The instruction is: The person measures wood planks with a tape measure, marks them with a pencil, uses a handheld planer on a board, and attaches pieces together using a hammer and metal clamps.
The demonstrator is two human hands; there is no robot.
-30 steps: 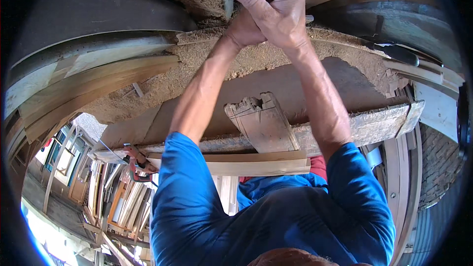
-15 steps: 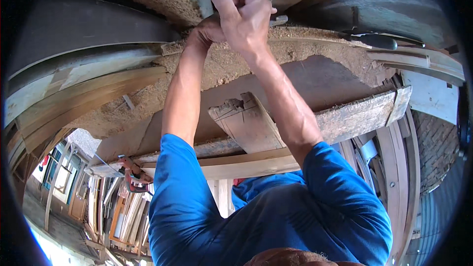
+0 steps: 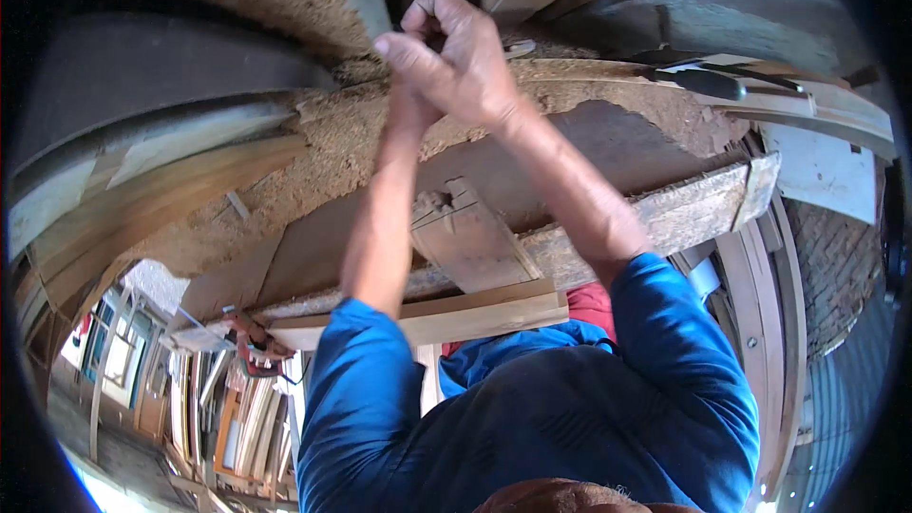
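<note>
My right hand (image 3: 461,62) is raised at the top middle over the sawdust-strewn bench (image 3: 351,142). Its fingers are curled inward and the thumb points left; anything inside them is hidden. My left hand (image 3: 410,106) sits just beneath and against the right one, mostly covered by it, so its fingers do not show. A small pale-ended piece (image 3: 520,48) lies beside the right hand. Below my forearms, a short wide board (image 3: 475,242) with a broken, notched end rests across a rough beam (image 3: 670,214). A pale plank (image 3: 484,315) lies close to my body.
A red power tool (image 3: 255,344) is at the left end of the beam. At the right lies a dark-handled tool (image 3: 712,84) near a white panel (image 3: 822,171). Long boards (image 3: 204,180) line the left, and lumber (image 3: 252,418) leans in the background.
Both hands have shifted slightly left and down together, and the right thumb has tipped lower. My left forearm has moved to the right. The short board and plank now show more between my arms.
</note>
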